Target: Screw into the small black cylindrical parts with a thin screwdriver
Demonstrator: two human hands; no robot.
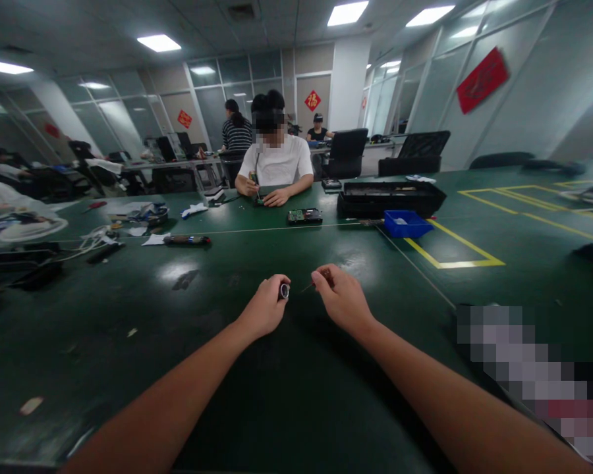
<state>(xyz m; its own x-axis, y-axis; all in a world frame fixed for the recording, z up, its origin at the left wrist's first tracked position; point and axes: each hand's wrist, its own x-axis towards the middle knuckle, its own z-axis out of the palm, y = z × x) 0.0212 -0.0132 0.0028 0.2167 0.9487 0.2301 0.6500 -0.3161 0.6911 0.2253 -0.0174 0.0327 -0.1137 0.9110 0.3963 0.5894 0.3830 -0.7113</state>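
Observation:
My left hand [269,306] is wrapped round a small dark cylinder [283,291] with a pale ring at its end, which faces right. Just to the right, my right hand [340,294] is closed with the fingers pinched together on a thin, reddish-brown item [329,277]. A fine pointed tip sticks out from it toward the cylinder. A small gap separates the two hands, and both are raised over the dark green table [257,395]. What the thin item is cannot be made out.
Across the table a person in a white shirt [281,161] works on a small part. Between us lie a circuit-board device [304,216], a black tray [390,201], a blue bin [406,224] and a dark tool [188,241]. Cables [91,242] lie at left.

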